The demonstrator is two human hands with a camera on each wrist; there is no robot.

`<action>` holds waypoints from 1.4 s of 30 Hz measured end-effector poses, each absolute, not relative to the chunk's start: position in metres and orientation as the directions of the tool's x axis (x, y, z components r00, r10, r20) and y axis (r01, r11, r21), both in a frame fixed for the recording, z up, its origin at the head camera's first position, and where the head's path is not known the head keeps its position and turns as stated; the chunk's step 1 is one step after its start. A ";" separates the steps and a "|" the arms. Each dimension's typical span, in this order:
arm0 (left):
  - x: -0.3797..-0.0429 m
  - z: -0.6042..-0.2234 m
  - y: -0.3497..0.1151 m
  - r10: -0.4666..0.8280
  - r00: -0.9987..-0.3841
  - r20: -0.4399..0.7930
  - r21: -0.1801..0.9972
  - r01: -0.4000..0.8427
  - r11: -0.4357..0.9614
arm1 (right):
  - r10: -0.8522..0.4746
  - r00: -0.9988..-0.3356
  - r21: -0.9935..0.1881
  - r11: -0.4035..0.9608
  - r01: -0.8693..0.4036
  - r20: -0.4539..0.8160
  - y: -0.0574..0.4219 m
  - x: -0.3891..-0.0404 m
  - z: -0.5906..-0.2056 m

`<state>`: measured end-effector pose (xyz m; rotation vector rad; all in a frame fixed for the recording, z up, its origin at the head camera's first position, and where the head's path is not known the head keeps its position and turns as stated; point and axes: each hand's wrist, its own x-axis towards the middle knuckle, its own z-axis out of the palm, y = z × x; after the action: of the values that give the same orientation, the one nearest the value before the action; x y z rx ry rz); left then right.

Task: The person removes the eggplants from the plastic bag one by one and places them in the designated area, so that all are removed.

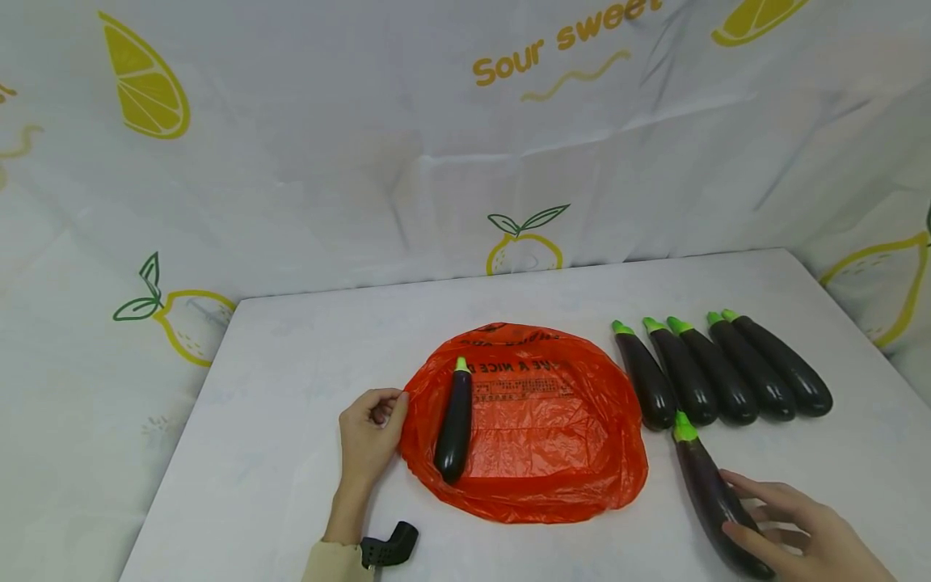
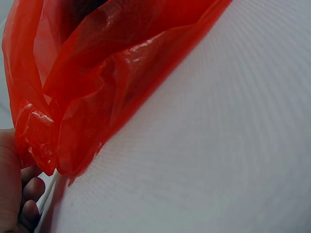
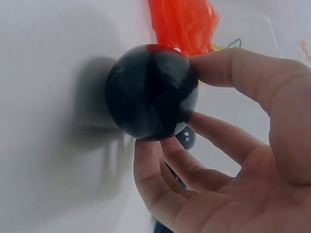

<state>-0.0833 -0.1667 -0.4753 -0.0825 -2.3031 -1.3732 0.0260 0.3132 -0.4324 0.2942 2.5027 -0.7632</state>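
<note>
An orange-red plastic bag [image 1: 538, 453] lies spread open in the head view, with one eggplant [image 1: 455, 424] inside along its left side. My left hand [image 1: 371, 428] pinches the bag's left rim between thumb and fingers; the left wrist view has the gathered plastic [image 2: 73, 136] beside the fingers. At the lower right, my right hand [image 1: 793, 521] grips a dark eggplant [image 1: 709, 493] near its thick end, its green stem pointing away toward the others. In the right wrist view the rounded end of that eggplant [image 3: 150, 97] sits between thumb and fingers.
Several more eggplants [image 1: 701, 372] lie side by side to the right of the bag, green stems toward the back. The white table [image 1: 291, 356] meets a lemon-print cloth [image 1: 327, 162] at its far edge. A black wrist device [image 1: 390, 546] is at the left cuff.
</note>
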 end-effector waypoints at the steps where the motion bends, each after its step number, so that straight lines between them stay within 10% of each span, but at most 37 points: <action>1: -0.083 -0.475 -0.167 -0.176 -0.894 0.412 0.820 0.280 0.499 | 0.056 -0.849 -0.461 0.820 0.339 -0.526 0.313 0.026 -0.432; 20: -0.084 -0.476 -0.167 -0.176 -0.889 0.423 0.820 0.294 0.491 | 0.105 -0.872 -0.457 0.818 0.349 -0.478 0.309 0.028 -0.424; 42: -0.084 -0.477 -0.167 -0.170 -0.891 0.421 0.822 0.296 0.486 | 0.045 -0.996 -0.654 0.756 -0.013 0.072 0.256 0.017 -0.398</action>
<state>-0.0838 -0.1668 -0.4769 -0.1049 -2.2848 -1.3903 0.0171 0.2558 -0.3985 0.0270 3.0213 -1.1264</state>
